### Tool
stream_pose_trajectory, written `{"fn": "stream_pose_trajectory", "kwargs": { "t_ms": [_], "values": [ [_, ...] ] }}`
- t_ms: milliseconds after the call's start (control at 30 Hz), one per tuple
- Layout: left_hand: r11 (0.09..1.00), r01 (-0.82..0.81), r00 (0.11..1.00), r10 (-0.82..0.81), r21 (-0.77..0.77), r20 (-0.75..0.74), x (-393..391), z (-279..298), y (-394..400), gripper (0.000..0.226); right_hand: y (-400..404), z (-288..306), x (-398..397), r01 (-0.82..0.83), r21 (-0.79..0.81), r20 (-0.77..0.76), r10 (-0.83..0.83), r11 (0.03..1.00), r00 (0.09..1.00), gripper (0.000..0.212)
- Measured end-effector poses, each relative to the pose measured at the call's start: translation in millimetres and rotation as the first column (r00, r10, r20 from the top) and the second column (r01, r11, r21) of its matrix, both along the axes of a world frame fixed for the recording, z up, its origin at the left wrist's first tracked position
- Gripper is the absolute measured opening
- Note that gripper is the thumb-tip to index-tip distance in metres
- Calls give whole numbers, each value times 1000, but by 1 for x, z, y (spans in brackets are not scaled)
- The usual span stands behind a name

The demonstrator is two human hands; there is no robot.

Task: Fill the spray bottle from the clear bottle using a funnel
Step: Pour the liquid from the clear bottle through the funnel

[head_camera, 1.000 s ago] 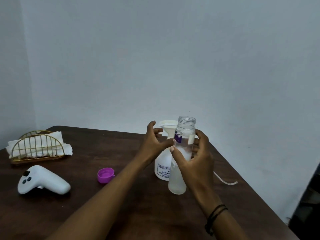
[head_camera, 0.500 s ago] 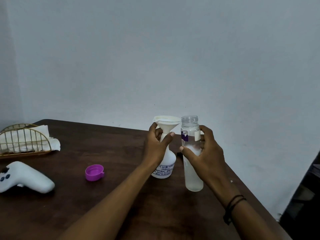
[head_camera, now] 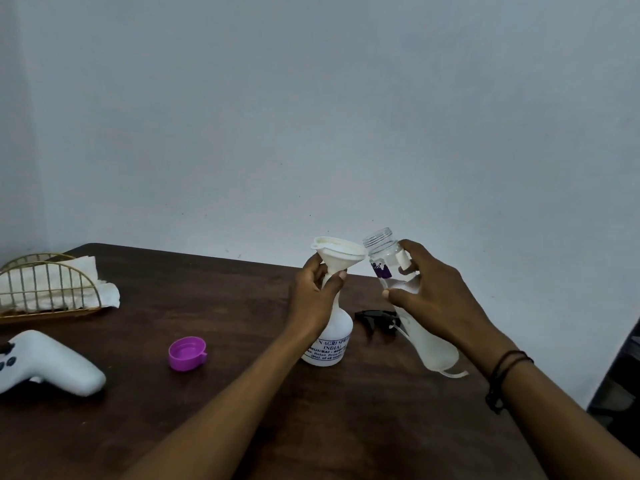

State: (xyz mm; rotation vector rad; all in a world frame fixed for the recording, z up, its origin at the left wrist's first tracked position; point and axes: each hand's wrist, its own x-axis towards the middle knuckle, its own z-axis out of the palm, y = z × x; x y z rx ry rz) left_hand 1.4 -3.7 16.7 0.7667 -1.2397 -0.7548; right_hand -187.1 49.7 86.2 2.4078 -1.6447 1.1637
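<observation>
A white spray bottle (head_camera: 332, 337) with blue lettering stands on the dark wooden table (head_camera: 242, 393), and a white funnel (head_camera: 337, 252) sits in its neck. My left hand (head_camera: 313, 299) grips the bottle's neck just under the funnel. My right hand (head_camera: 433, 299) holds the clear bottle (head_camera: 384, 261), which is off the table and tilted left, its open threaded mouth next to the funnel's rim. Liquid fills its lower part. Its purple cap (head_camera: 187, 353) lies on the table to the left.
A white handheld controller (head_camera: 45, 363) lies at the left edge. Behind it stands a gold wire holder with white napkins (head_camera: 52, 289). A black spray head (head_camera: 375, 318) with a pale tube lies behind the bottles. The table's right edge runs close to my right forearm.
My right hand has lifted the clear bottle off the table and tipped its mouth toward the funnel. My left hand keeps its grip under the funnel.
</observation>
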Motion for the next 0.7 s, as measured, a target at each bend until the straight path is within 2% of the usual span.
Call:
{"fn": "stream_pose_trajectory", "kwargs": {
  "t_ms": [267, 367, 567, 700],
  "values": [
    [1000, 25, 999, -25, -2, -20, 2, -1, -1, 29, 0, 35, -2, 35, 95, -194, -16, 995, 981, 58],
    [999, 33, 999, -33, -3, -30, 3, 1, 1, 29, -2, 48, 0, 49, 116, -266, -17, 992, 964, 62],
    [1000, 20, 1000, -20, -9, 10, 5, 0, 1, 30, -11, 67, 0, 87, 175, -379, -15, 981, 925, 56],
    [1000, 13, 1000, -12, -8, 20, 4, -1, 0, 29, -13, 77, 1, 136, 204, -438, -35, 970, 899, 67]
  ]
}}
